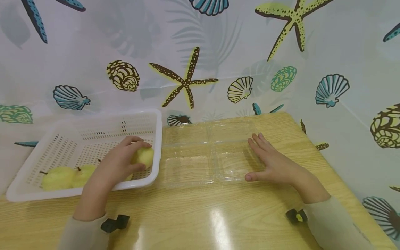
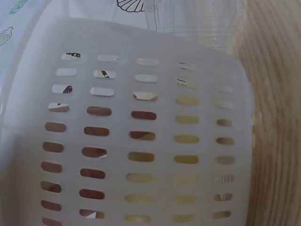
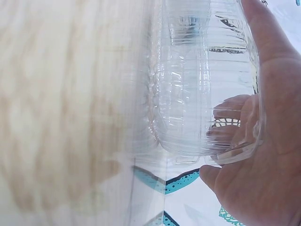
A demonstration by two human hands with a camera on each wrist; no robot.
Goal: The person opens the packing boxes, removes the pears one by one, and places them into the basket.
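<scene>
In the head view my left hand [image 1: 120,161] reaches into the white plastic basket [image 1: 158,146], its fingers and thumb curled round a yellow pear [image 1: 146,157] near the right wall. More yellow pears [image 1: 59,177] with dark stems lie along the basket's near side, partly under my wrist. Through the slotted basket wall [image 2: 160,127], the left wrist view shows bits of yellow. My right hand [image 1: 272,163] is spread with straight fingers at the right edge of a clear plastic tray [image 1: 214,163] divided into compartments. The right wrist view shows that hand [image 3: 282,117] against the tray's transparent side [image 3: 188,84].
Basket and tray stand side by side on a wooden table [image 1: 193,211]. A white curtain [image 1: 212,41] printed with starfish and shells hangs behind the table and along its right side. Black bands [image 1: 115,223] sit at both wrists.
</scene>
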